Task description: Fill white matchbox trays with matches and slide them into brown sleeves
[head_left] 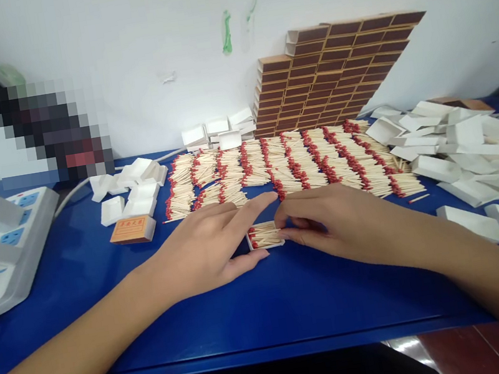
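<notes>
A white matchbox tray (267,247) lies on the blue table between my hands, filled with red-headed matches (264,234). My left hand (206,244) is on its left side, fingers stretched out, with the thumb by the near edge and the index finger reaching past the far edge. At the tray's right end, my right hand (325,219) has thumb and fingers closed together on it; its other fingers curl under. Just beyond both hands spread rows of loose matches (292,158), heads mostly facing left.
Stacked matchboxes (331,76) lean along the wall. Empty white trays (463,134) pile up at right, with smaller groups of trays (138,182) at left and at the back. An orange-labelled matchbox (133,229) lies left. A power strip (27,247) with plugged-in adapters occupies the left edge.
</notes>
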`<state>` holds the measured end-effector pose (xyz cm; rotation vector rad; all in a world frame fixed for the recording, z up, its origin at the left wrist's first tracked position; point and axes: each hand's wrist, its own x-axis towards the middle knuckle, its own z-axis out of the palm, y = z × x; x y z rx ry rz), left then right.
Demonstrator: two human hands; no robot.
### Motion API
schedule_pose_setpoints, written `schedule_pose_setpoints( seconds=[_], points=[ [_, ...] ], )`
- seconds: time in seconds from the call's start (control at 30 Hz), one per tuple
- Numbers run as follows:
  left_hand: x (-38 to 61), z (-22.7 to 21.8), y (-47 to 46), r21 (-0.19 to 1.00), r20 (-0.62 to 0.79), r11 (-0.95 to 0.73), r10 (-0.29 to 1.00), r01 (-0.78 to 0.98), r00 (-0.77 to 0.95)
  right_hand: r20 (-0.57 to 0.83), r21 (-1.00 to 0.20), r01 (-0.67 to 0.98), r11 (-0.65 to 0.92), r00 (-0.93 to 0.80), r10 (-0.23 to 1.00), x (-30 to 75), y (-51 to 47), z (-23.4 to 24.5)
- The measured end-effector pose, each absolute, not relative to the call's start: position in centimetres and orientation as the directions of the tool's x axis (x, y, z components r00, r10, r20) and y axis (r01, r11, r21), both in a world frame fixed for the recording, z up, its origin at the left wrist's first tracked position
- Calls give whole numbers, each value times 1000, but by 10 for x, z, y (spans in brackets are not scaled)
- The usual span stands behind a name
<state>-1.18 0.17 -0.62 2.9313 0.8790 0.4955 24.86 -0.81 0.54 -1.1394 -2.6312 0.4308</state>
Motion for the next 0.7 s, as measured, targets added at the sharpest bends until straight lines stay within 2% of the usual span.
schedule_pose_setpoints(
  seconds=[0.13, 0.4, 0.7],
  points=[
    [-11, -7, 2, 125, 292, -840, 539, 527, 790, 137, -355, 640, 681, -685, 715, 249, -7, 1],
    [-12, -7, 2, 116, 288, -838, 543, 534, 789, 303, -396, 583, 710, -646, 700, 244, -9, -4],
    [-13, -6, 3, 125, 264, -831, 555, 542, 789, 240, -354, 667, 656, -613, 753, 243, -9, 4]
  ],
)
